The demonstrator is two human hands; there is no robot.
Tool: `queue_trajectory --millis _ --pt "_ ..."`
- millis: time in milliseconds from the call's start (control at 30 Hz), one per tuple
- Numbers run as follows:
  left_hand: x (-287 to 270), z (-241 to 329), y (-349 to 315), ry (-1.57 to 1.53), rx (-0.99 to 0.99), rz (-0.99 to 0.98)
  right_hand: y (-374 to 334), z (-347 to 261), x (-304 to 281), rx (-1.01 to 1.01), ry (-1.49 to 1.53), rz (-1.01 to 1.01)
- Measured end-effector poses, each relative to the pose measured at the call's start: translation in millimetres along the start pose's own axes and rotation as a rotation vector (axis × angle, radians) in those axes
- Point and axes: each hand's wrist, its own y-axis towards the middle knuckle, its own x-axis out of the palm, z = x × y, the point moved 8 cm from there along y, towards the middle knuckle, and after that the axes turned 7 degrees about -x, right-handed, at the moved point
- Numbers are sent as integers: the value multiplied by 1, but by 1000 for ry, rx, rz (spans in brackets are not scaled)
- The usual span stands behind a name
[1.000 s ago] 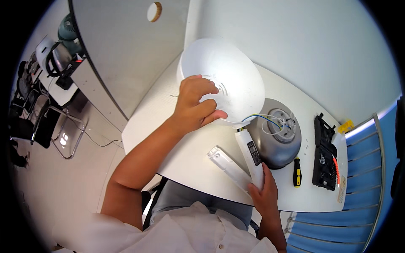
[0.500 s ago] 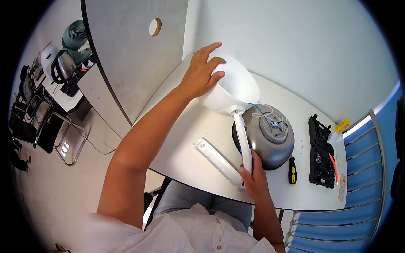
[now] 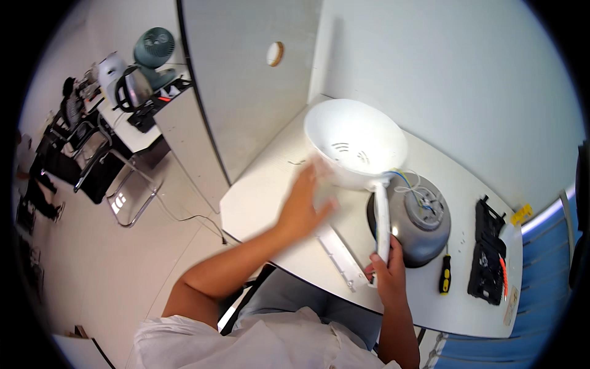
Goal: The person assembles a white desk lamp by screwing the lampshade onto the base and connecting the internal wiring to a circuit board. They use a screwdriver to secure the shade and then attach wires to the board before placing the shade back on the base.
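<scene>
My right hand (image 3: 391, 264) grips the lower end of a long white handle (image 3: 381, 215) joined to a white plastic bowl-shaped housing (image 3: 356, 175). The housing's hollow faces up, with slots in its bottom. Blurred by motion, my left hand (image 3: 304, 206) is in front of the housing, thumb and fingers apart and nothing visible in it. A grey metal pot (image 3: 409, 230) rests upside down right of the handle, its round base showing electrical parts. Blue, yellow and white wires (image 3: 405, 178) run between base and handle joint. A white handle cover strip (image 3: 341, 258) lies by the handle, partly behind my left hand.
A black and yellow screwdriver (image 3: 445, 275) lies right of the pot. Farther right are an open black tool case (image 3: 487, 270), an orange-red slim tool (image 3: 503, 278) and a yellow piece (image 3: 522, 214). A grey partition (image 3: 252, 92) and the white wall (image 3: 442, 67) border the table.
My left hand has come away from the housing's far left side, back toward me. My right hand keeps hold of the handle. The view has turned left.
</scene>
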Motion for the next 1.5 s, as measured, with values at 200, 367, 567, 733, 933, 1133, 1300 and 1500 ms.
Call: queue_trajectory --millis 200,367,567,733,933,1133,1300,1500 --pt "43 35 -62 40 137 -247 -7 0 -18 -25 -10 74" --pt "45 21 -70 -15 223 -383 -9 10 -16 23 -30 11" --pt "30 -6 -34 85 221 -439 -15 -14 -4 36 -64 -54" --pt "18 -13 -10 63 240 -358 -13 -6 -7 29 -18 -54" --pt "-14 -2 37 103 -100 1 -8 12 -20 1 31 61" --pt "0 -10 62 356 -9 -168 -2 16 -21 -44 9 -19" --pt "-22 12 87 489 96 -178 0 9 -9 -13 17 -68" --pt "-20 96 127 577 354 -216 -4 4 -17 -132 33 -17"
